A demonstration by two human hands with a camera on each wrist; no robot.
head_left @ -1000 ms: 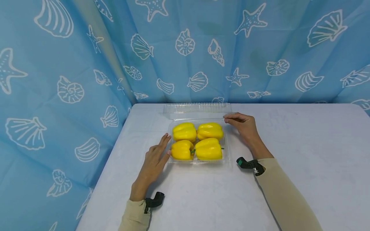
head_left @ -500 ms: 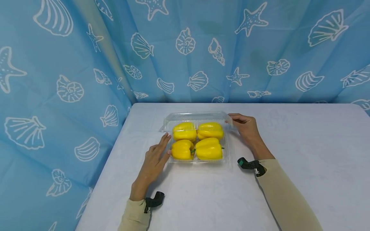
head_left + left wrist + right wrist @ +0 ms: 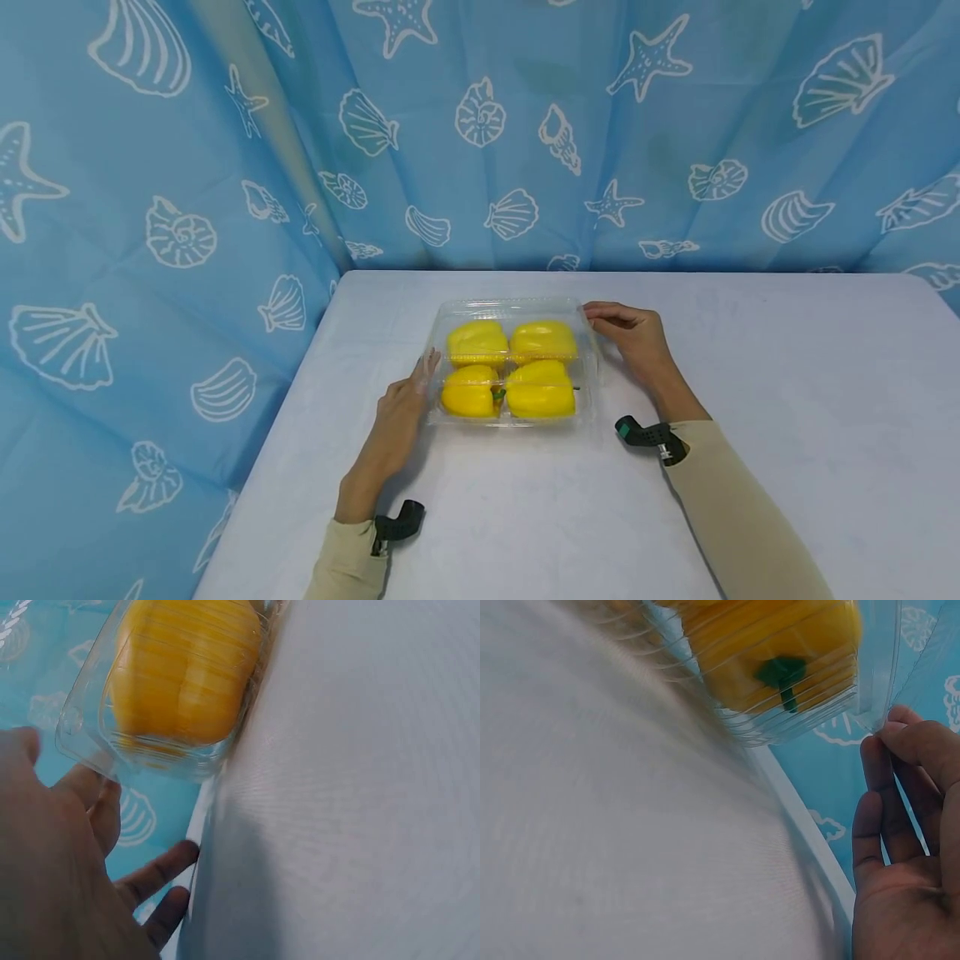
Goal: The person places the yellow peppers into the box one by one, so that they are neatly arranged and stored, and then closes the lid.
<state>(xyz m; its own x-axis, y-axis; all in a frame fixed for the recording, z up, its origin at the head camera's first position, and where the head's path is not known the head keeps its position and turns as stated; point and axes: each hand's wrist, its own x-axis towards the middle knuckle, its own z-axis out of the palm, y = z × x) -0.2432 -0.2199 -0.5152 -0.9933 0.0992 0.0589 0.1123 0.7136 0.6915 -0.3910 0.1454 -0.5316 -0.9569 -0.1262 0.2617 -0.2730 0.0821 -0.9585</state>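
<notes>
Several yellow bell peppers lie in a clear plastic clamshell container on the table. Its hinged clear lid slants over them, partly lowered. At the container's left side is my left hand, fingers stretched out; the lid's left edge overlaps the fingertips in the head view. In the left wrist view those fingers are spread beside the container's corner. My right hand is at the back right corner. The right wrist view shows its thumb and forefinger pinching the clear plastic edge there.
A white cloth covers the table. Behind it and along the left hangs a blue curtain with white shell and starfish prints. A black wrist camera sits on the left wrist, another camera on the right.
The lid has swung forward from behind the container to over the peppers. The right hand has barely moved; the left hand stays at the left side, its fingertips now behind the lid's edge.
</notes>
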